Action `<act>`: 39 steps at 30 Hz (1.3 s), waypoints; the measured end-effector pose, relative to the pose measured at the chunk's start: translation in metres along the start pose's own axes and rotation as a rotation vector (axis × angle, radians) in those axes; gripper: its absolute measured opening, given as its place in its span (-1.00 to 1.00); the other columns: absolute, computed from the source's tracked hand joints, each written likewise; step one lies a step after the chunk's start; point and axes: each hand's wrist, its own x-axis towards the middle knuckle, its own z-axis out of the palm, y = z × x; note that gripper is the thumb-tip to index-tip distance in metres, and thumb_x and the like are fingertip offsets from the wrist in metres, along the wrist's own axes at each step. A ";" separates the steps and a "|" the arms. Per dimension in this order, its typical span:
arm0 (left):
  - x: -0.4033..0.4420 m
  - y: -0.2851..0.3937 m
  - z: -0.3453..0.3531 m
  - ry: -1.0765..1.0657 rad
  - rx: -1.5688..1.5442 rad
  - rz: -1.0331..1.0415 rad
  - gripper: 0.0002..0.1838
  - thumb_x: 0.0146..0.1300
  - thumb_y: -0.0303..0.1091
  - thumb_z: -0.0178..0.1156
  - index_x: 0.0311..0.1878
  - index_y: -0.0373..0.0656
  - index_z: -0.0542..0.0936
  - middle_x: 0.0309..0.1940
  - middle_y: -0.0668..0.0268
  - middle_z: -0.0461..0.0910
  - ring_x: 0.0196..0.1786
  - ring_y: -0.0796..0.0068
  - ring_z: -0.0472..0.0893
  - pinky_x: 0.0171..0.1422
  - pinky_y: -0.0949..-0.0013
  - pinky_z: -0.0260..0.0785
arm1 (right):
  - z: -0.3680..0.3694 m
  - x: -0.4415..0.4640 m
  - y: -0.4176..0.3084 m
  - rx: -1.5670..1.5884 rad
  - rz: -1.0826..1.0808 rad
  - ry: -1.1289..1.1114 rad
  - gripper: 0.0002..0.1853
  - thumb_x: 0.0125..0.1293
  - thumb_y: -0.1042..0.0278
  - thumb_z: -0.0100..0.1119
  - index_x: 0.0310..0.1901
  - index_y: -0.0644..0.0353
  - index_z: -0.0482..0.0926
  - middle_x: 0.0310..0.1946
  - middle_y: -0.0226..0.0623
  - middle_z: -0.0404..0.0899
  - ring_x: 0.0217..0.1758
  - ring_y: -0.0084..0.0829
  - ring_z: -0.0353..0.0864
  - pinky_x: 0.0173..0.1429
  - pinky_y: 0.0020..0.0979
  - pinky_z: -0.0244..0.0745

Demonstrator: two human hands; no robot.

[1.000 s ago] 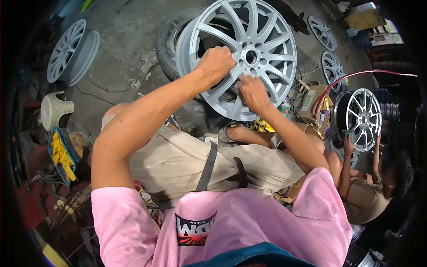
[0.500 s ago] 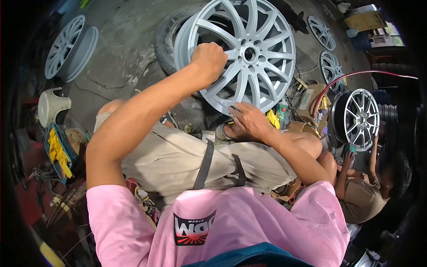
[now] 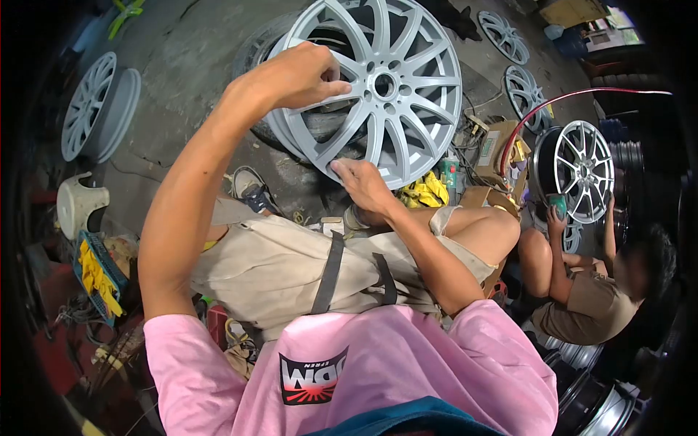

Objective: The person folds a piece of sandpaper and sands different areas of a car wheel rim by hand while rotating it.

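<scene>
Grey wheel: the multi-spoke wheel (image 3: pixel 376 104) is in front of you, tilted so that its spoked face looks up toward you, with a tyre (image 3: pixel 246 64) behind and partly under it.
Your left hand: your left hand (image 3: pixel 314 75) is over the spokes left of the hub, its fingers curled inward and their tips pointing toward the hub; you may be pinching something, but I cannot tell.
Your right hand: your right hand (image 3: pixel 362 185) is at the wheel's lower-left edge, fingertips at the rim; I cannot tell whether they close on it.
By your right knee: a yellow cloth-like item (image 3: pixel 427 192) lies just below the wheel.
Co-worker at your right: one hand (image 3: pixel 557 224) holds a green item (image 3: pixel 558 204) at a silver wheel (image 3: pixel 586 172).
Your left side: a pale stool (image 3: pixel 81 203) is near a blue-green basket (image 3: pixel 114 275) with yellow gloves (image 3: pixel 97 278).
</scene>
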 end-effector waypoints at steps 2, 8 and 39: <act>0.001 -0.006 -0.005 0.005 0.030 0.014 -0.61 0.43 -0.09 0.38 -0.07 -0.32 0.81 -0.29 -0.07 0.77 -0.24 0.02 0.75 -0.06 0.11 0.57 | -0.001 0.000 -0.002 0.037 -0.182 0.034 -0.71 0.60 0.19 0.04 -0.06 0.06 0.77 -0.25 0.07 0.77 -0.11 0.19 0.77 0.03 0.15 0.64; -0.010 -0.023 -0.022 0.088 -0.009 -0.156 -0.59 0.42 -0.07 0.39 -0.07 -0.33 0.81 -0.35 -0.03 0.77 -0.34 0.12 0.73 -0.16 0.10 0.56 | -0.014 -0.012 0.010 -0.395 -0.073 -0.081 -0.72 0.55 0.23 0.05 -0.08 0.17 0.75 -0.27 0.07 0.77 -0.14 0.21 0.75 0.01 0.14 0.63; -0.111 -0.054 -0.005 0.080 0.041 -0.370 -0.56 0.43 -0.05 0.39 0.00 -0.33 0.80 -0.21 -0.10 0.81 -0.14 0.05 0.81 0.05 0.11 0.62 | 0.002 0.009 -0.005 1.066 0.305 0.215 -0.74 0.55 0.29 0.11 -0.23 0.26 0.68 -0.45 -0.35 0.64 -0.57 -0.54 0.53 -0.52 -0.47 0.38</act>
